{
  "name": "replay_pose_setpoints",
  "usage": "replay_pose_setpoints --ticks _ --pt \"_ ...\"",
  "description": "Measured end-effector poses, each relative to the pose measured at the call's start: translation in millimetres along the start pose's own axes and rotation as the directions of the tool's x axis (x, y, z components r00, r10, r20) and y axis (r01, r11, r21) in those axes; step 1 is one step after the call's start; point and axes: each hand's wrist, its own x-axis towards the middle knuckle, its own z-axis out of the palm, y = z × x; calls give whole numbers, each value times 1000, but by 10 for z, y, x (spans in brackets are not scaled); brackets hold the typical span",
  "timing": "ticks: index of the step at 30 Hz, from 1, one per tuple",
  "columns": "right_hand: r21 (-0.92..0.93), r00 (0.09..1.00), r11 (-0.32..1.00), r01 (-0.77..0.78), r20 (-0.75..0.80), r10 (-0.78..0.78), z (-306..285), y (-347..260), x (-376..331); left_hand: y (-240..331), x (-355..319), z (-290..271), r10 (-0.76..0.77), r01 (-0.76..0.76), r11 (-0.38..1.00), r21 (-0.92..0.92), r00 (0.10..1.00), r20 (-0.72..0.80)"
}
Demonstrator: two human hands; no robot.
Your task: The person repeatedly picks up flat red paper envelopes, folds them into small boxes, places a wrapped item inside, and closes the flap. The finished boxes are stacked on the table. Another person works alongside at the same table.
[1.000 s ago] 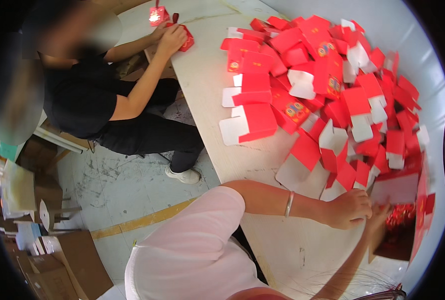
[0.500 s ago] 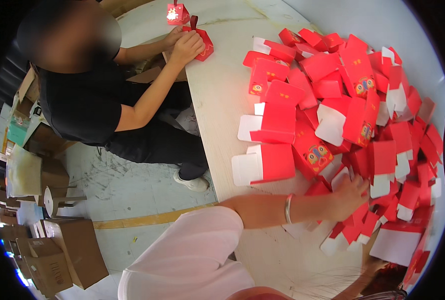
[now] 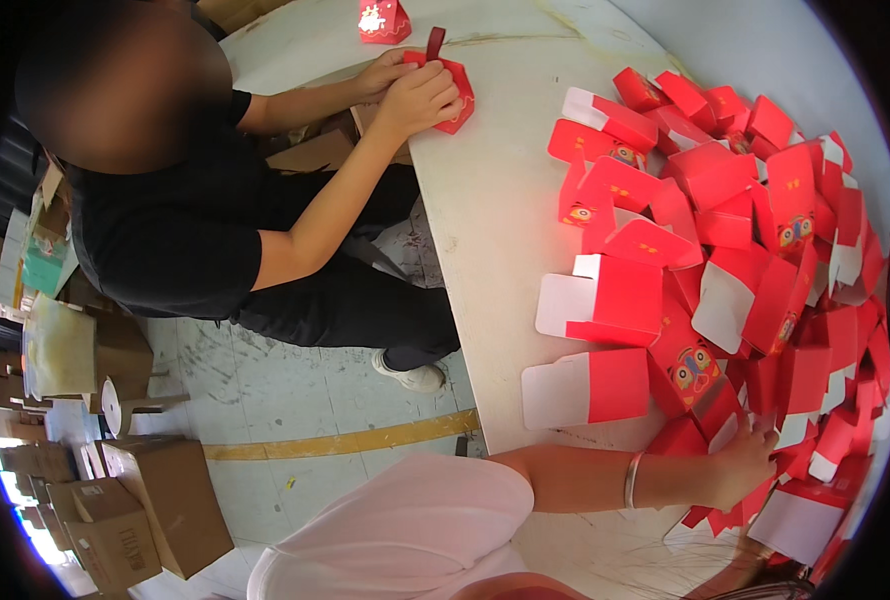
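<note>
A big pile of flat red boxes (image 3: 745,250) lies on the white table (image 3: 495,200), filling its right side and running from the far end down toward the person wearing the camera. The nearest part of the pile is a bunch of red flat boxes (image 3: 725,415) by the table's near edge, and the left hand (image 3: 740,465) has reached across to it. The fingers are pushed in among these boxes and look curled on one, but the boxes hide the fingertips, so it is hard to be sure which box is gripped. That bunch lies just in front of the hand, a bit up and to the left, with its long side running across the table. The right hand (image 3: 755,560) only peeks in at the bottom edge, and I cannot tell if it holds anything. The left hand is the nearer one. A silver bangle (image 3: 632,480) sits on the left wrist. Across the table, another person in black folds one red box (image 3: 450,90) with both hands. Brown cartons (image 3: 155,490) stand on the floor.
</note>
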Motion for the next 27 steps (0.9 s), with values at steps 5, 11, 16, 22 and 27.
replay_pose_setpoints --ticks 5,11,16,22,27 --pt "-21 999 999 -30 8 31 38 -111 -128 15 -70 -205 110 -110 990 -85 994 -9" --pt "-37 997 997 -64 45 66 123 -180 -172 83 -168 -334 192 -188 981 42 974 -124" --pt "-61 994 993 -97 51 100 122 -209 -295 310 232 223 245 -262 961 -84 954 -173" --pt "-78 990 989 -124 58 129 78 -277 -353 367 348 285 248 -276 952 -131 949 -196" --pt "-76 987 987 -144 63 149 33 -307 -406 498 369 404 204 -232 967 -108 953 -224"
